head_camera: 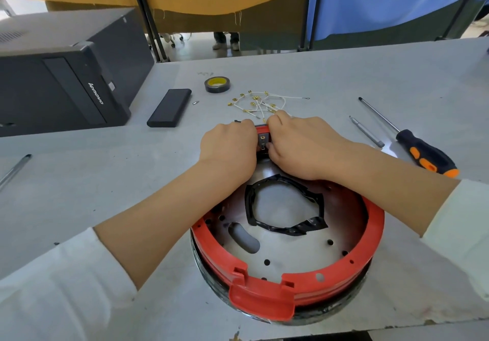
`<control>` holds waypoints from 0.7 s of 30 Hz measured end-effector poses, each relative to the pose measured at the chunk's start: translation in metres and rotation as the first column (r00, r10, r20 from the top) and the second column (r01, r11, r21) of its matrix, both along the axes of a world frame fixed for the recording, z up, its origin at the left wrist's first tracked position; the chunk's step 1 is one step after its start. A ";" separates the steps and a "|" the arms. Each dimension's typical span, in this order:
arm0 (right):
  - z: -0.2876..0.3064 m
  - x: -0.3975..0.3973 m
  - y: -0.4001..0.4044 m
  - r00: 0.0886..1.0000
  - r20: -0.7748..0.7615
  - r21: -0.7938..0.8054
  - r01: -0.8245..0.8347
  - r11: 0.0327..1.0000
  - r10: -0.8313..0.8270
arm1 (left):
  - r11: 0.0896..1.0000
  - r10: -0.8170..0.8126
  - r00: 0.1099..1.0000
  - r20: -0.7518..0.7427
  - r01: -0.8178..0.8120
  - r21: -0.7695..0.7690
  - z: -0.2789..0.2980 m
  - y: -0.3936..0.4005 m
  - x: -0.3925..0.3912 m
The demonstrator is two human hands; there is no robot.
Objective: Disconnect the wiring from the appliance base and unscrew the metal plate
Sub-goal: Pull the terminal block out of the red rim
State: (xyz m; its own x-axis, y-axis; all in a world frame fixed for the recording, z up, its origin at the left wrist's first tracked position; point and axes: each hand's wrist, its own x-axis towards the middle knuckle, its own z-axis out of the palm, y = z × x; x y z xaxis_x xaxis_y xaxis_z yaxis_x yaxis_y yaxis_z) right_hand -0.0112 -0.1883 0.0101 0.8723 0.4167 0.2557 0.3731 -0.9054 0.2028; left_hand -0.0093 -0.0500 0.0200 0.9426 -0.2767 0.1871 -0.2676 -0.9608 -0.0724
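A round appliance base (288, 248) with a red plastic rim sits upside down on the grey bench (105, 182), close to its near edge. Inside the rim lies a metal plate (291, 250) pierced with small holes, a curved slot, and a central opening edged with crumpled black tape (284, 204).

Both hands work at the far side of the rim, where a small connector block (262, 139) with brass contacts shows between them. The left hand (230, 146) has its fingers curled over the rim's far edge, gripping it just left of the block. The right hand (299, 145) is curled the same way on the other side, its thumb tucked against the block — whether either hand pinches a wire cannot be told, as the fingertips are hidden.

Just beyond the hands lies a loose tangle of white wires with brass terminals (260, 104), apart from the base. Farther back is a roll of black tape (217, 84) with a yellow core, and left of it a flat black case (169, 108) beside a small bit (195, 102). To the right rest a screwdriver with a black and orange handle (412, 142) and a thin metal shaft (366, 131). A black Lenovo computer tower (63, 73) lies at the far left.
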 end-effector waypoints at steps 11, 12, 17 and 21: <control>0.017 0.000 0.000 0.968 -0.250 0.059 0.045 0.997 -0.029 | 0.994 -0.095 0.990 -0.100 0.088 -0.069 0.001 0.011 0.002; 0.018 -0.001 0.000 0.963 -0.267 0.056 0.054 0.997 -0.037 | 0.993 -0.094 0.990 -0.102 0.087 -0.075 0.001 0.011 0.003; 0.011 -0.003 0.002 0.988 -0.144 0.027 0.054 0.998 -0.050 | 0.995 -0.073 0.996 -0.057 0.069 -0.070 0.000 0.010 0.002; 0.007 -0.003 0.002 0.997 -0.073 0.025 0.037 0.999 -0.035 | 0.995 -0.064 0.997 -0.032 0.061 -0.083 -0.001 0.009 0.000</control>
